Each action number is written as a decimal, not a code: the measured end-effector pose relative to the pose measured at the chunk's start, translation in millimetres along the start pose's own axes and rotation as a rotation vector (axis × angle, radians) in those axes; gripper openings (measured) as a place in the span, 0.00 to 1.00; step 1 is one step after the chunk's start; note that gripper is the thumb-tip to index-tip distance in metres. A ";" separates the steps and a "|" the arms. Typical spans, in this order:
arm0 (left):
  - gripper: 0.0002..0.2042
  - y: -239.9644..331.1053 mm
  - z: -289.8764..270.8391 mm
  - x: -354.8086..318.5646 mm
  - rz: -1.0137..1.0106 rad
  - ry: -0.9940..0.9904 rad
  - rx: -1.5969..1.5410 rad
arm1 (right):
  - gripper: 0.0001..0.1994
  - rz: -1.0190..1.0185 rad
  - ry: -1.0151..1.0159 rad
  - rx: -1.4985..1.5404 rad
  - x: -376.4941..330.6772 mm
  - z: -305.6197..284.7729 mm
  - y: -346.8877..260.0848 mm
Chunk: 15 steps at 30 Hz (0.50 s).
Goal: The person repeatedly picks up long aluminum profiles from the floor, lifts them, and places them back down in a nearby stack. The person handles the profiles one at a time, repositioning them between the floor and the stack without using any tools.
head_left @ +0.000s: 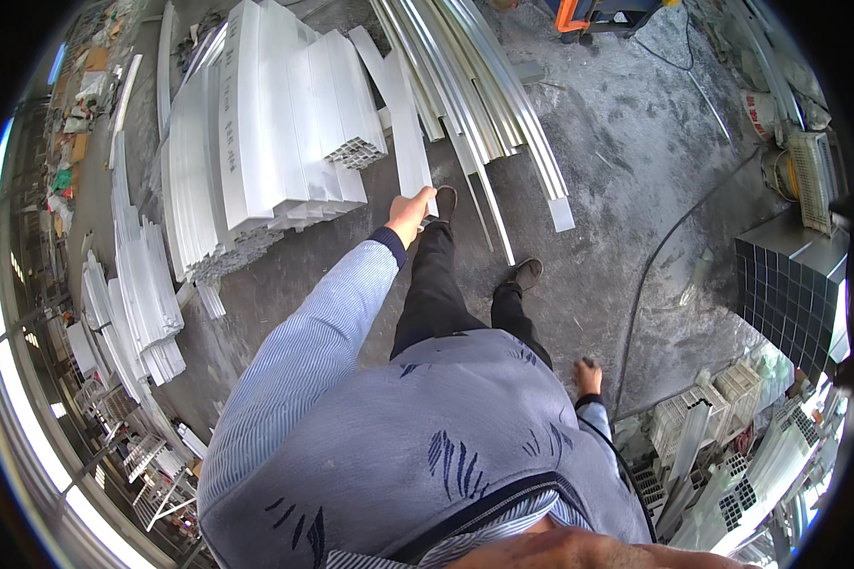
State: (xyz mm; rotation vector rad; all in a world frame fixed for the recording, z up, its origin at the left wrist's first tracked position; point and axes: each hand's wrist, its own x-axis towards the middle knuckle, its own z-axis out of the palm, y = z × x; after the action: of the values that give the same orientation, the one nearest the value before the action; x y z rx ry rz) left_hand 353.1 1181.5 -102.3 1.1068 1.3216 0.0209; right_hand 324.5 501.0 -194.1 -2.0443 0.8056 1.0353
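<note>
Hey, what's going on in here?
A person standing on the workshop floor grips the near end of a long, pale metal profile with the left hand. It extends between a big stack of white profiles and shiny silver profiles. The right hand is down by the person's side; whether it holds anything is hard to tell.

Open floor (588, 247) rightward, black cable (647, 273) across it, profiles (280, 123) flanking held bar (410, 142)

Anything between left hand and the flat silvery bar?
Nothing visible: the left hand grips the flat silvery bar at its near end. The stacked profiles lie to the bar's left, the long metal strips to its right.
</note>
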 end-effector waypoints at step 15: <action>0.25 101.3 -16.8 381.5 0.018 0.245 0.341 | 0.35 0.071 -0.006 -0.685 -123.8 269.6 -86.6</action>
State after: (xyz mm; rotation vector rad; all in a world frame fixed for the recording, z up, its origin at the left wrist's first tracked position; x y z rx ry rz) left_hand 519.5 1466.1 -320.1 1.4400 1.5727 -0.0593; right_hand 219.3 791.3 -181.0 -2.5804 0.5628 1.5067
